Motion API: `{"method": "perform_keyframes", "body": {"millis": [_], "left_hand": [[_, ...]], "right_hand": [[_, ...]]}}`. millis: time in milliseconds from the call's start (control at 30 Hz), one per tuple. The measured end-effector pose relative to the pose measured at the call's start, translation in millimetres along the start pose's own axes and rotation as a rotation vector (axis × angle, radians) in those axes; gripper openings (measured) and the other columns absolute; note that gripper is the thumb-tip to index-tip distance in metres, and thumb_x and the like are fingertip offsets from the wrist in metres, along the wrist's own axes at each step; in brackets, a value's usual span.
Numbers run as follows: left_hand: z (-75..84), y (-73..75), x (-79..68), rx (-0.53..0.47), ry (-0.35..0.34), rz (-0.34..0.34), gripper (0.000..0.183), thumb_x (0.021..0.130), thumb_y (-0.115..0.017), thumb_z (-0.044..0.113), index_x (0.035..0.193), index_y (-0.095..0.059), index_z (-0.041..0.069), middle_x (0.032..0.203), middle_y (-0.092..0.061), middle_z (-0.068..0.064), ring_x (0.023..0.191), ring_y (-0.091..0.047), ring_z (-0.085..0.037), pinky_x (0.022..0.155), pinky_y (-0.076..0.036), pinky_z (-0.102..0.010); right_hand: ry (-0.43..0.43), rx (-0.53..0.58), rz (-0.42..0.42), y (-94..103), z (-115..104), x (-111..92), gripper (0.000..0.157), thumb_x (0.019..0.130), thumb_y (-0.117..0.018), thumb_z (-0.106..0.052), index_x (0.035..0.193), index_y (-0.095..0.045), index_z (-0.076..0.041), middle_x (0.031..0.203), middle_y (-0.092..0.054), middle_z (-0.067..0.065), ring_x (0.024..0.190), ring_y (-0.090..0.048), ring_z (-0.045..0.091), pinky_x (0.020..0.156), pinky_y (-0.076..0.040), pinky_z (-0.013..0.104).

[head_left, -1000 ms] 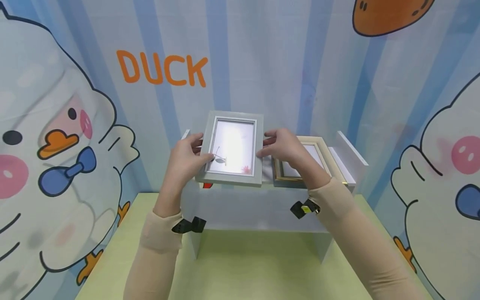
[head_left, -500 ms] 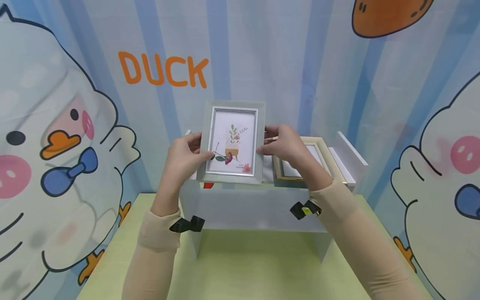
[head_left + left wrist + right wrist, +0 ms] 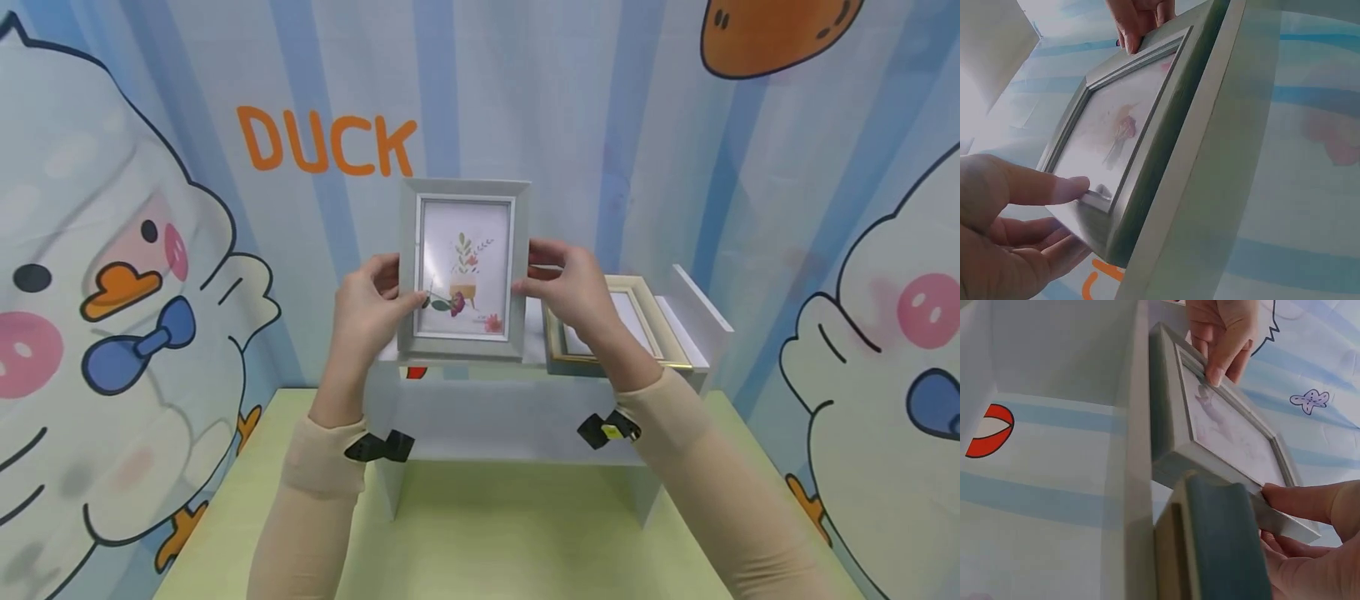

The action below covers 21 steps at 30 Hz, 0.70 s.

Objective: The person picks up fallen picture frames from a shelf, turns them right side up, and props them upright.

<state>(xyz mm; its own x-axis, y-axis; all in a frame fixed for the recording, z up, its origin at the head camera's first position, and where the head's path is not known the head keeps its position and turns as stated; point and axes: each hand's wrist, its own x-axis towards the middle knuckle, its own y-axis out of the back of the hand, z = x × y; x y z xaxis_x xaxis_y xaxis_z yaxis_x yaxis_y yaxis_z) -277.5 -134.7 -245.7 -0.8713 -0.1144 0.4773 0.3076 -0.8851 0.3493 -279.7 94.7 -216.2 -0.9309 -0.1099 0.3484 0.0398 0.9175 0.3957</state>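
A pale grey photo frame (image 3: 465, 267) stands almost upright at the left of a white shelf unit (image 3: 517, 421). Behind its glass are a potted-plant print and a dark red flower (image 3: 457, 302) on a stem. My left hand (image 3: 369, 312) grips the frame's left side, thumb on the front and fingers behind. On the opposite side my right hand (image 3: 568, 287) pinches the border the same way. In the left wrist view the frame's bottom (image 3: 1160, 162) lies along the shelf's edge; whether it bears on the top I cannot tell.
A second frame, cream and gold (image 3: 660, 333), lies flat on the shelf's right part, close under my right forearm. A raised white end panel (image 3: 701, 312) bounds that side. The shelf stands on a pale green table (image 3: 517, 533), before a striped curtain (image 3: 585, 125).
Both hands have tilted the grey frame up from leaning back to nearly upright, its top edge rising. Glare has left the glass, so the print shows. The gold frame stays put.
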Motion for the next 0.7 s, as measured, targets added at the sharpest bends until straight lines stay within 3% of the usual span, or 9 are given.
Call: {"method": "perform_keyframes", "body": {"millis": [333,700], "left_hand": [[-3.4,-6.0,2.8,-0.040,-0.019,0.064,0.045,0.075,-0.069,0.010,0.116,-0.050,0.015,0.106,-0.059,-0.006,0.097,-0.055,-0.016,0.087,-0.047,-0.034],[-7.6,-3.5,1.8,-0.047,-0.062,0.039,0.039,0.078,-0.067,0.012,0.113,-0.051,0.013,0.104,-0.060,-0.004,0.093,-0.057,-0.014,0.085,-0.048,-0.029]], "right_hand": [[0.114,0.042,0.083,-6.7,4,2,0.054,0.074,-0.069,-0.004,0.123,-0.049,-0.010,0.114,-0.057,0.007,0.100,-0.058,0.019,0.082,-0.050,0.028],[0.161,0.036,0.116,-10.7,10,4,0.051,0.074,-0.068,-0.001,0.121,-0.049,-0.010,0.113,-0.058,0.007,0.102,-0.056,0.018,0.083,-0.049,0.024]]}}
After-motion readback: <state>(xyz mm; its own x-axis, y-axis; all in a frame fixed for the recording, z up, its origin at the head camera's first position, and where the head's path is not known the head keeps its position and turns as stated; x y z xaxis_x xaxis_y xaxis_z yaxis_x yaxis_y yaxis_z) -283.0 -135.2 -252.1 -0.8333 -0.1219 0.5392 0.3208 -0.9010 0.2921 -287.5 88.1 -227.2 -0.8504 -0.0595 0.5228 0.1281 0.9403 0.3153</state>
